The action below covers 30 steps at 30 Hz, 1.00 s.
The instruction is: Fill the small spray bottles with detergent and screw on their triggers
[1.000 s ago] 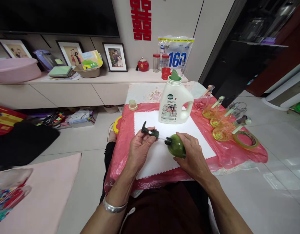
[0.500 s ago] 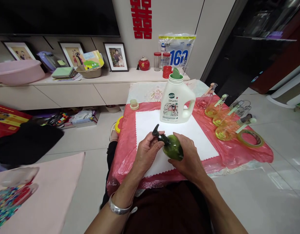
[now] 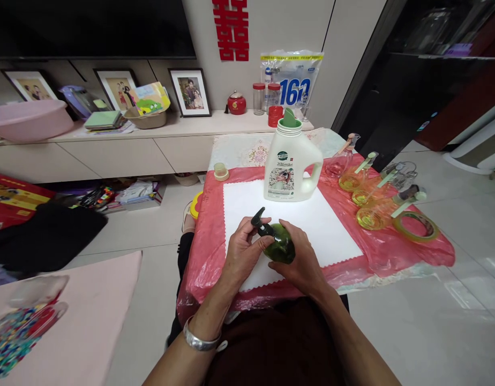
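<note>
A small round green bottle [image 3: 282,249] lies tilted over the white cloth [image 3: 323,225], wrapped in my right hand [image 3: 301,262]. Its dark pump head [image 3: 258,221] sits in the bottle's neck, pinched by the fingers of my left hand [image 3: 242,252]. Both hands are closed and meet just above the near part of the cloth. A silver bracelet [image 3: 200,341] circles my left wrist. Behind the hands stands a white detergent jug [image 3: 291,163] with a green spout.
The cloth lies on a red plastic sheet [image 3: 207,236] covering a small table. At the right are several glass bottles of yellow liquid [image 3: 368,212] and a tape roll [image 3: 416,226]. A small cap [image 3: 220,171] sits far left. A low cabinet [image 3: 111,147] with framed photos is behind.
One second ago my left hand held the pump pulled out of the bottle, tube showing. The pump has since gone into the neck, and both hands have drawn closer together and nearer to me.
</note>
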Tool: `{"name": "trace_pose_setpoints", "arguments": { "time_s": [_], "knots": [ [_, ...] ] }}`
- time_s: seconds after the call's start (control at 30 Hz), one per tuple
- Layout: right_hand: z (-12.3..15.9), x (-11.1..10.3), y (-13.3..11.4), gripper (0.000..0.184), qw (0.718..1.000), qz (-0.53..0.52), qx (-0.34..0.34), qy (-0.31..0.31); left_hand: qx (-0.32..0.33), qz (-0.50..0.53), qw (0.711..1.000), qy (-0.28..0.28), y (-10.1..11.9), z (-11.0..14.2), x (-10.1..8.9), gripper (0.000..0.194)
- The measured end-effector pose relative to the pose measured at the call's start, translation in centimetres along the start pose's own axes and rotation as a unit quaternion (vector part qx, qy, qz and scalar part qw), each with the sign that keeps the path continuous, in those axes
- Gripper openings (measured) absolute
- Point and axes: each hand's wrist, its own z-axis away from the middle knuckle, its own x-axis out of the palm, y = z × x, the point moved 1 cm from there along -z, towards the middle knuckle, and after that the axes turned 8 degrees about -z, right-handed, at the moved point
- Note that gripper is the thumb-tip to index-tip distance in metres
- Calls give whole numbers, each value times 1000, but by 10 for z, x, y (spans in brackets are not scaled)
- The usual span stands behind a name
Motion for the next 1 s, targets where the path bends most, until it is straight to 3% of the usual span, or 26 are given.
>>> {"name": "trace_pose_setpoints", "arguments": {
  "time_s": [0.17,0.33,0.47,0.6,0.83,1.0],
  "knots": [
    [-1,2,6,95,1000,-12,10,-7,-33,62,997,-10,-3,-1,1,36],
    [-1,-1,7,97,999,-23,27,-15,-12,69,996,-47,-3,1,5,33],
    [0,-2,7,96,998,-36,42,-16,21,49,998,-17,-7,-2,9,42],
    [0,-1,9,98,998,-44,38,-11,15,9,1000,-8,-8,-4,9,32],
    [-1,-1,10,99,998,-55,36,-16,-10,41,997,-59,-3,-2,5,32],
    [0,-2,11,97,997,-59,45,-14,38,1,999,-9,-5,-4,8,36]
  ]
}}
